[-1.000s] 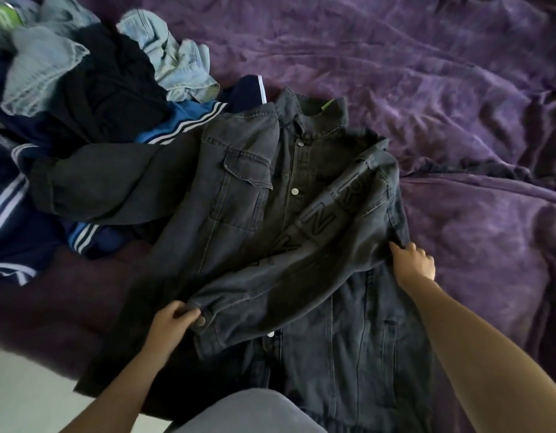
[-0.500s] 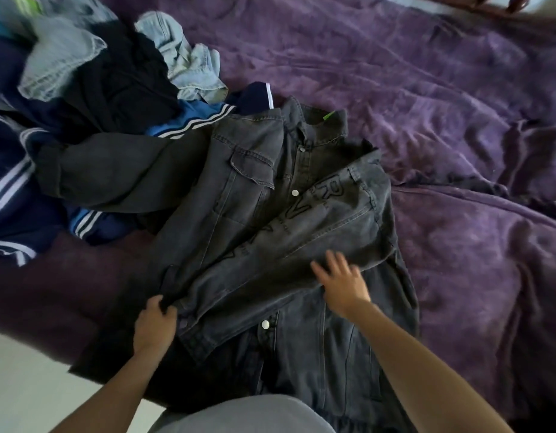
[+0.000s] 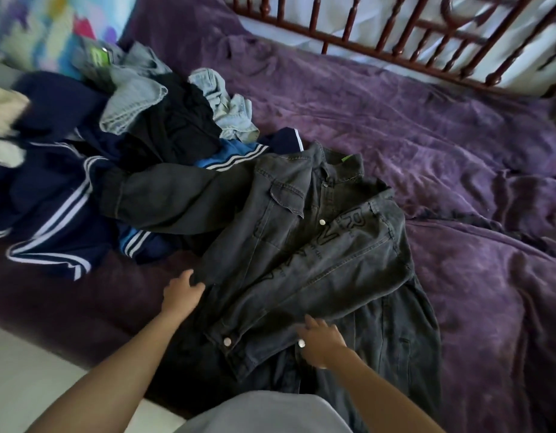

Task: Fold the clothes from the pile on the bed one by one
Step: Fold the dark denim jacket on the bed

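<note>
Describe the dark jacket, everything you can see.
The jacket is faded black denim with metal snaps, a collar bearing a green tag and a flap chest pocket. It lies front up on the purple blanket. One lettered sleeve is folded across its front; the other reaches onto the pile. The left hand touches its side edge; the right hand rests near the folded cuff.

dim daylight | soft shadows | blurred, warped edges | centre sharp

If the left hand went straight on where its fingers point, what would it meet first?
The black denim jacket: the left hand points up and right, with its fingertips at the jacket's side edge. It seems to be touching it, though depth is unclear.
</note>
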`<state>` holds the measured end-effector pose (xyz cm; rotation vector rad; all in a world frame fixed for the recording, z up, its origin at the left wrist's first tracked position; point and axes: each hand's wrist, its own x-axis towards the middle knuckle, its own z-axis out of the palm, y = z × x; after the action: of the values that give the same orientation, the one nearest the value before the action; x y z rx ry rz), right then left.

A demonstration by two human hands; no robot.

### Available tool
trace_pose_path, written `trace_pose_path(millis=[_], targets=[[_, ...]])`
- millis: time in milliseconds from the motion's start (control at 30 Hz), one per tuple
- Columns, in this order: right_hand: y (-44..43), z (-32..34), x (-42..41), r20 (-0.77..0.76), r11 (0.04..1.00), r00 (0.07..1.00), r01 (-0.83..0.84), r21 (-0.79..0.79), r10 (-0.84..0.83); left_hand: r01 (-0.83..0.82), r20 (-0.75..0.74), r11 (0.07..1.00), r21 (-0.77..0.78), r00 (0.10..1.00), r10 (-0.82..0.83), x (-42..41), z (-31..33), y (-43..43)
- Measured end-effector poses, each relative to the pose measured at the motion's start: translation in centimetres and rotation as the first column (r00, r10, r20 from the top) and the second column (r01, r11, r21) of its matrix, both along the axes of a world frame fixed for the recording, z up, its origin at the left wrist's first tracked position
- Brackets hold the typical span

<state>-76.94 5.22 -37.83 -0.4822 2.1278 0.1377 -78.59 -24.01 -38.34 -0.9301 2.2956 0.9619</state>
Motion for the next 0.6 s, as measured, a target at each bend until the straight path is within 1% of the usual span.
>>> trace_pose_path(millis=[33,67,100,133,167,233,300,367,500,567,600], targets=[[-0.7,0.6,-0.5,-0.034,0.999,0.999,0.034,-0.026,-0.035,-0.123,-0.057,0.990,0.074,0.990,0.128,-1.4,0.4,-1.4],[-1.5,1.1,-1.0,-0.066,0.996,0.995,0.072,-0.050,-0.075,-0.262,-0.102,0.949,0.176,0.954,0.283,-2.7,0.8,-2.8],[-2.1,1.7,-1.6,-0.096,0.992,0.989,0.108,-0.071,-0.115,-0.391,-0.113,0.874,0.289,0.893,0.436,-4.0,1.2,-4.1],[-2.7,2.3,-2.1,-0.129,0.986,0.980,0.140,-0.091,-0.151,-0.492,-0.094,0.779,0.389,0.820,0.565,-5.3,1.6,-5.6],[-3.3,2.9,-2.6,-0.158,0.979,0.970,0.170,-0.108,-0.186,-0.562,-0.063,0.686,0.463,0.751,0.658,-6.5,1.9,-7.1],[-4.2,4.0,-3.3,-0.208,0.967,0.948,0.213,-0.143,-0.239,-0.649,0.003,0.521,0.555,0.627,0.779,-8.8,2.4,-10.3],[-4.9,4.9,-3.6,-0.239,0.955,0.930,0.242,-0.172,-0.279,-0.695,0.075,0.381,0.610,0.529,0.845,-10.7,2.7,-13.1],[-5.3,5.4,-3.7,-0.251,0.941,0.913,0.278,-0.194,-0.321,-0.718,0.133,0.301,0.628,0.480,0.867,-12.0,2.6,-15.1],[-6.1,5.7,-3.3,-0.250,0.927,0.897,0.322,-0.193,-0.364,-0.736,0.271,0.190,0.650,0.458,0.847,-12.2,1.6,-16.3],[-6.7,5.5,-2.9,-0.226,0.926,0.901,0.338,-0.167,-0.370,-0.745,0.346,0.154,0.649,0.469,0.813,-11.6,0.7,-15.6],[-6.9,5.5,-2.8,-0.208,0.928,0.907,0.341,-0.150,-0.367,-0.741,0.354,0.141,0.657,0.468,0.809,-11.4,0.2,-15.2]])
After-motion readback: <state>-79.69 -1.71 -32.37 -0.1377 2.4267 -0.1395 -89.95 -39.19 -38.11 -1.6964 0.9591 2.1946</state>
